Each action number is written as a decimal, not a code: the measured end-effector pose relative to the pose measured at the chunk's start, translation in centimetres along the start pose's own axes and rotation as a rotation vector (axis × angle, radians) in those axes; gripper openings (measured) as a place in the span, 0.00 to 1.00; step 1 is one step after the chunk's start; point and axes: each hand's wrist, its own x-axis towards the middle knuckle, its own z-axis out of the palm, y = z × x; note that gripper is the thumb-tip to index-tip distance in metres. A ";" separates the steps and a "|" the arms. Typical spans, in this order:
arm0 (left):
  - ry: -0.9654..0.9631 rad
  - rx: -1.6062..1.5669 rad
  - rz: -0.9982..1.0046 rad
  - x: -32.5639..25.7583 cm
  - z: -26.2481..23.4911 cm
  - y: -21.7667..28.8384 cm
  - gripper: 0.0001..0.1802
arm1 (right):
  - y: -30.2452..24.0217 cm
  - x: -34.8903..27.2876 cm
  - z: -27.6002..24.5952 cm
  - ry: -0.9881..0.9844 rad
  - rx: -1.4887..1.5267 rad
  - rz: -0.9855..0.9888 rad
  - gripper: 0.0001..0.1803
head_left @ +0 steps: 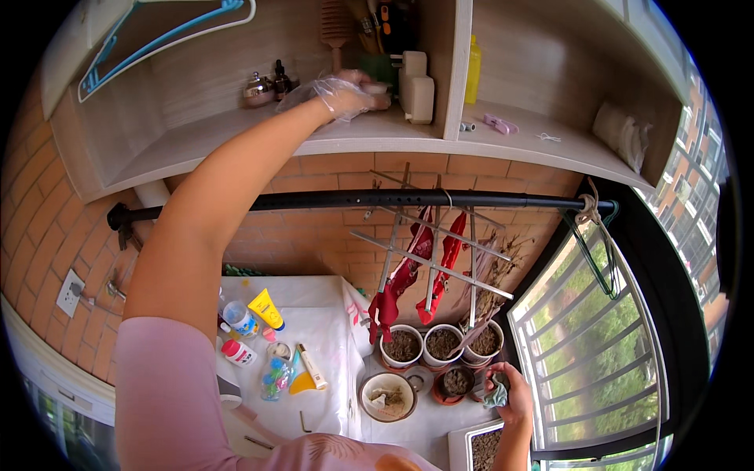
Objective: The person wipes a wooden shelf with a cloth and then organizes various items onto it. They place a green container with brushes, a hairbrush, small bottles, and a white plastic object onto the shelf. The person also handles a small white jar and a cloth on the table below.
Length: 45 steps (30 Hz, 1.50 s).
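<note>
My left hand (343, 93), in a clear plastic glove, reaches up onto the wooden shelf (236, 137) and rests on a small white object (377, 88) next to white boxes (416, 88). Whether it grips that object I cannot tell. My right hand (512, 392) is down low at the right, closed on a crumpled grey-green cloth (496, 390), just beside a small pot of soil (456, 382). Three pots of soil (441, 343) stand in a row behind it.
A black rod (330, 200) spans the brick wall, with a metal drying rack and red socks (404, 275) hanging. Bottles and tubes (267, 310) lie on a white-covered surface. A blue hanger (157, 43), yellow bottle (472, 69), white sack (622, 133) sit on shelves. Barred window (597, 337) at right.
</note>
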 end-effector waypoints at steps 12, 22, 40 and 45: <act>-0.153 -0.175 -0.006 -0.5 -1.6 -2.6 0.47 | 0.4 0.6 1.2 0.003 0.026 -0.001 0.12; 0.112 -0.243 -0.010 -2.0 -1.7 -1.6 0.36 | 0.2 -1.1 2.8 -0.009 0.073 -0.012 0.11; 0.340 -1.783 -0.459 -51.9 -4.2 -1.8 0.28 | 7.0 -1.9 14.1 -0.465 0.024 0.217 0.16; 0.720 -1.898 -0.494 -64.6 -1.8 -2.6 0.25 | 9.2 -1.0 12.6 -0.454 -0.104 0.535 0.16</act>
